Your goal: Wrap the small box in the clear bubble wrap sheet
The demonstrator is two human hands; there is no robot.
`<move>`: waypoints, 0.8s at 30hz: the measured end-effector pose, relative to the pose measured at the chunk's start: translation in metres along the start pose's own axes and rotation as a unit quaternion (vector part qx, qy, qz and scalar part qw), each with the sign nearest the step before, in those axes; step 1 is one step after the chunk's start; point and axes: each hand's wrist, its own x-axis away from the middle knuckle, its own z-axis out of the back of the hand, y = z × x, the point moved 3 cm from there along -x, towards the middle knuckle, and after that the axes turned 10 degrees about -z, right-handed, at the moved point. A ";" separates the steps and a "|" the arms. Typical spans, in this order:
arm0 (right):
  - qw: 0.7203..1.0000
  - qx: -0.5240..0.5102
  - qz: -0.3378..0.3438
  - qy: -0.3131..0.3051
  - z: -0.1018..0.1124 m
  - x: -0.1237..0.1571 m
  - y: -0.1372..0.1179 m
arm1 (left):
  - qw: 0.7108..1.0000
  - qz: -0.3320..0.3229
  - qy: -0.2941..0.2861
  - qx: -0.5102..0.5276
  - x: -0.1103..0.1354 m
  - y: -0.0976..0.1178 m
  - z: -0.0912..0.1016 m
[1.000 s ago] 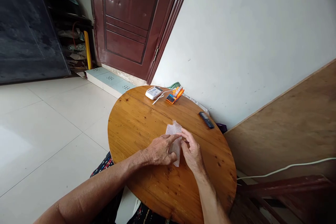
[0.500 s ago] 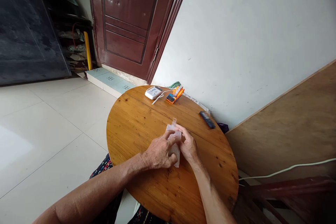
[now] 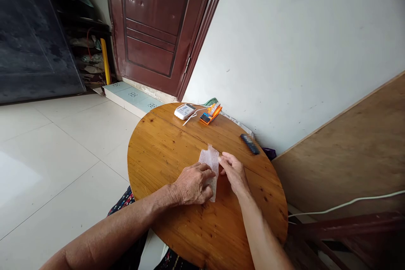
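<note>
A piece of whitish, translucent bubble wrap (image 3: 210, 159) lies on the round wooden table (image 3: 158, 143), with a narrow strip sticking up at its far end. My left hand (image 3: 194, 183) comes over its near left side, fingers curled and closed on the wrap. At the right edge, my right hand (image 3: 233, 171) pinches the wrap between thumb and forefinger. Whether anything lies inside the wrap, I cannot tell.
Toward the table's far edge are a white device (image 3: 184, 112) with a white cord and an orange tape dispenser (image 3: 211, 114). A dark, partly pixelated object (image 3: 249, 144) lies at the right edge, by the white wall (image 3: 300, 50).
My right hand has drawn back from under the wrap to its right edge, and its fingers have closed there. More of the wrap shows, spread wider. My left hand has curled its forefinger in.
</note>
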 end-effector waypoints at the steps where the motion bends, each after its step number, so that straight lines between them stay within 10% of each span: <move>1: 1.000 0.001 -0.016 -0.020 -0.002 -0.001 -0.003 | 1.000 -0.002 0.000 0.001 0.000 0.000 0.000; 7: 0.992 0.013 -0.033 -0.121 -0.018 -0.007 -0.018 | 1.000 -0.008 0.000 -0.002 0.000 -0.001 -0.001; 24: 0.997 0.009 -0.012 -0.074 -0.021 -0.006 -0.009 | 1.000 -0.003 -0.028 -0.002 0.001 0.004 0.004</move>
